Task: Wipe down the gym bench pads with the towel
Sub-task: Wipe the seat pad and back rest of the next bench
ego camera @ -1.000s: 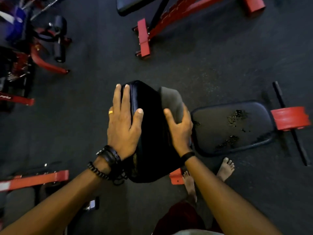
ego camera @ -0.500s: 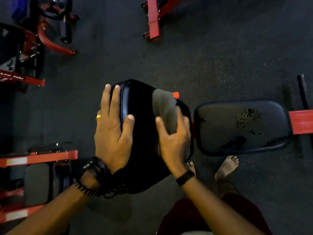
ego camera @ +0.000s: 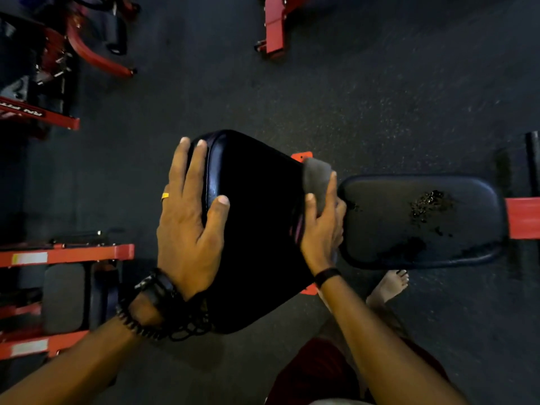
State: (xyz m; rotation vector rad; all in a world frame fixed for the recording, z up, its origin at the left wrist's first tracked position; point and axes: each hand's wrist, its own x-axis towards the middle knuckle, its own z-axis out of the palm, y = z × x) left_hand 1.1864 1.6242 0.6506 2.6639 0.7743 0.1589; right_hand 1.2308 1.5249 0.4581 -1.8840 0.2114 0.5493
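A dark, speckled rubber gym floor fills the view, with red steel frames scattered around its edges. At upper left stands a machine with a curved red leg; at top centre the red foot of another frame reaches in; at lower left a low red frame carries a small grey pad.

In the middle, the raised black back pad of a bench tilts toward the camera, seen nearly edge-on from above. The left hand lies flat against its left side, fingers spread and extended upward, thumb hooked over the front face; a yellow ring sits on one finger and dark bracelets circle the wrist. The right hand presses a grey towel against the pad's right edge, fingers closed over the cloth, with the towel bunched above the fingertips and wrapped over the upper right corner. A black band is on that wrist.

Just beside the right hand, the flat black seat pad lies level, its surface worn and cracked in patches near the middle and lower left. A red frame member projects from its far end at the right edge of view. A bare foot stands on the floor just below the seat pad, and red shorts show at the bottom.
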